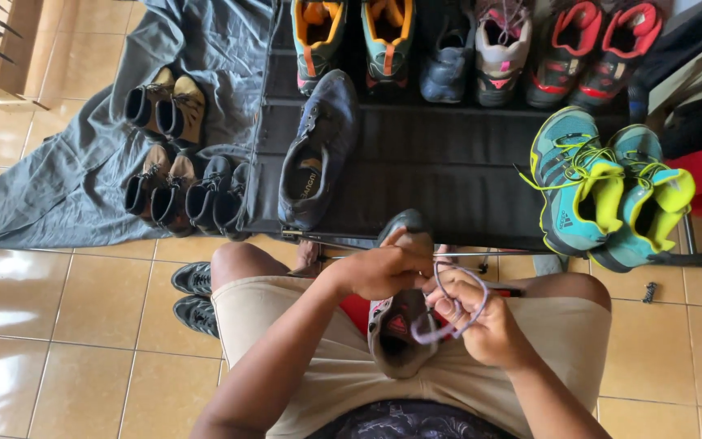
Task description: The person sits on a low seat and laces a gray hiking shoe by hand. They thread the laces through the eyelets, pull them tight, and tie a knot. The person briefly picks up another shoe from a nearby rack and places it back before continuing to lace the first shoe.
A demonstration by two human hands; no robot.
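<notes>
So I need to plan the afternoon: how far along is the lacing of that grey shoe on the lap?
Early to midway, it seems. The grey shoe rests on the lap, steadied at the top by the left hand. The right hand has the pale purple lace looped around its fingers, loose rather than pulled tight. How many eyelets are threaded is hidden. The matching-looking dark shoe on the black mat lies untouched.

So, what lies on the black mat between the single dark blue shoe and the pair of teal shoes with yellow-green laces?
In the head view, that stretch of the black mat between the dark blue shoe and the teal pair is bare.
</notes>
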